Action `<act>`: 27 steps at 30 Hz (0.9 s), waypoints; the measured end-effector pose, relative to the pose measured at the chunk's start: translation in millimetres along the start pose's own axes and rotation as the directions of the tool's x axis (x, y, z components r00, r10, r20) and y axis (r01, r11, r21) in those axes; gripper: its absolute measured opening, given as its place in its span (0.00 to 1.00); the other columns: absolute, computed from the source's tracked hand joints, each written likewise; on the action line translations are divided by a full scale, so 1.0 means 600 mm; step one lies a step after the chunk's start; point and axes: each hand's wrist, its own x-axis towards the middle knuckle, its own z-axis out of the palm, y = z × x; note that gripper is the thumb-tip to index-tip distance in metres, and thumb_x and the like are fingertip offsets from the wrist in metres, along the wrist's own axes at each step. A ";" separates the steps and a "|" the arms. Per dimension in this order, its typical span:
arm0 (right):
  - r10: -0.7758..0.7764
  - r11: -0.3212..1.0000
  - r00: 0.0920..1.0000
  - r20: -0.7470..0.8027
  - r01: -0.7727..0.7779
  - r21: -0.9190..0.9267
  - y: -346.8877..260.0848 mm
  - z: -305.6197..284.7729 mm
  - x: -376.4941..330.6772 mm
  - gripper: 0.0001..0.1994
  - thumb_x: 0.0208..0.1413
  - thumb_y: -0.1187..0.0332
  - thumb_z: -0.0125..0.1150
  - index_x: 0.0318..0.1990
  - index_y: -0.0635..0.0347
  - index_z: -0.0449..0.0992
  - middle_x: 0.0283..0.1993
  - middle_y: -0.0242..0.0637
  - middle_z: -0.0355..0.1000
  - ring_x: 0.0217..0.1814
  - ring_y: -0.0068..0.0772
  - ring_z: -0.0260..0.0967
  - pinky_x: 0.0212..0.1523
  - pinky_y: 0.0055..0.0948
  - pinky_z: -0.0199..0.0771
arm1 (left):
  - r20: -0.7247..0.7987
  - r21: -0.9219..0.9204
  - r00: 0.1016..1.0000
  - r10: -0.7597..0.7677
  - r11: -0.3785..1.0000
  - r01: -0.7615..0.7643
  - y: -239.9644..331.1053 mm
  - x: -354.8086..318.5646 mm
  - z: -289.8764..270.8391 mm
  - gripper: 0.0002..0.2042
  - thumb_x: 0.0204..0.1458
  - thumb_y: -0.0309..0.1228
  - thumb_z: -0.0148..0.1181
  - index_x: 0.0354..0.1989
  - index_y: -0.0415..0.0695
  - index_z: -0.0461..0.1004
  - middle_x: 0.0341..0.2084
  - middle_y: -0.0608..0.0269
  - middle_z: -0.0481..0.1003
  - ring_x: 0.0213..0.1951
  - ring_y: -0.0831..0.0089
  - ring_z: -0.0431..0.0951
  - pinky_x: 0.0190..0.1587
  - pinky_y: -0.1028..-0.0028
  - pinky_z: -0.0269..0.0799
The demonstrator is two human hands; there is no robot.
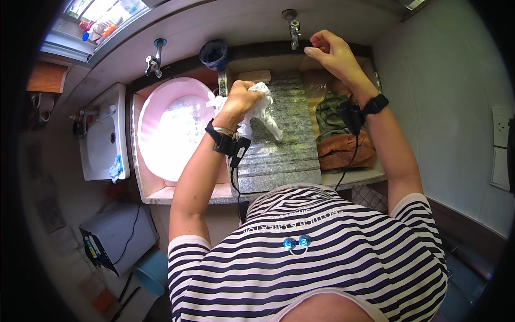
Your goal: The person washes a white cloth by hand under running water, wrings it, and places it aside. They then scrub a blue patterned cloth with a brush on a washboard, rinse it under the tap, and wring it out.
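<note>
A white cloth hangs bunched in the left hand's closed grip over a ribbed stone washboard; well apart, the right hand, loosely curled, is just beside a metal wall tap. A pink basin sits left.

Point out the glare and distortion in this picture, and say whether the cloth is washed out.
Head view: glare whites out much of the inside of the basin, and the window is overexposed in parts; head view: the back ledge curves and the rim goes black; head view: the cloth is bright, but its folds show.
</note>
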 end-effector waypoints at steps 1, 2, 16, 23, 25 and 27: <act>-0.019 0.998 0.999 -0.039 0.016 -0.061 0.009 0.014 0.028 0.27 0.55 0.53 0.72 0.52 0.67 0.76 0.53 0.48 0.76 0.51 0.40 0.76 0.51 0.35 0.77 | -0.019 0.061 0.999 0.034 0.998 -0.033 -0.002 0.010 0.008 0.07 0.60 0.27 0.65 0.42 0.37 0.80 0.33 0.64 0.80 0.34 0.76 0.76 0.38 0.71 0.73; -0.006 0.988 0.998 -0.067 -0.005 -0.155 0.019 0.031 0.056 0.31 0.54 0.50 0.72 0.54 0.69 0.74 0.57 0.50 0.74 0.54 0.42 0.75 0.52 0.37 0.77 | -0.032 0.052 0.996 0.084 0.995 -0.083 -0.002 0.028 0.016 0.07 0.62 0.28 0.64 0.43 0.38 0.80 0.33 0.64 0.80 0.35 0.76 0.75 0.39 0.71 0.73; 0.136 0.981 0.938 0.319 -0.172 0.089 0.061 0.017 0.160 0.26 0.62 0.69 0.61 0.68 0.59 0.70 0.37 0.30 0.76 0.33 0.18 0.73 0.30 0.21 0.69 | 0.192 -0.674 0.980 0.041 0.731 0.102 0.024 0.294 0.092 0.15 0.72 0.30 0.47 0.60 0.34 0.69 0.53 0.53 0.77 0.56 0.60 0.79 0.61 0.60 0.75; 0.096 0.987 0.912 0.399 -0.139 0.080 0.076 -0.002 0.177 0.26 0.61 0.72 0.59 0.68 0.57 0.72 0.37 0.32 0.76 0.35 0.23 0.74 0.36 0.24 0.72 | 0.314 -0.636 0.946 0.082 0.758 0.146 0.036 0.300 0.115 0.19 0.60 0.20 0.53 0.60 0.37 0.72 0.51 0.55 0.78 0.51 0.62 0.80 0.57 0.60 0.77; 0.081 0.987 0.931 0.356 -0.125 0.102 0.099 -0.003 0.174 0.27 0.59 0.73 0.59 0.68 0.58 0.71 0.42 0.34 0.76 0.39 0.25 0.74 0.39 0.25 0.73 | 0.320 -0.621 0.943 0.088 0.771 0.139 0.032 0.296 0.102 0.18 0.62 0.22 0.53 0.61 0.37 0.72 0.51 0.55 0.78 0.51 0.62 0.80 0.57 0.60 0.77; 0.059 0.990 0.966 0.253 -0.089 0.108 0.149 -0.006 0.161 0.29 0.57 0.73 0.60 0.70 0.59 0.69 0.47 0.32 0.77 0.44 0.22 0.72 0.38 0.22 0.71 | 0.259 -0.627 0.963 0.075 0.771 0.109 0.031 0.293 0.094 0.17 0.65 0.25 0.54 0.61 0.37 0.72 0.51 0.54 0.78 0.52 0.62 0.80 0.57 0.60 0.77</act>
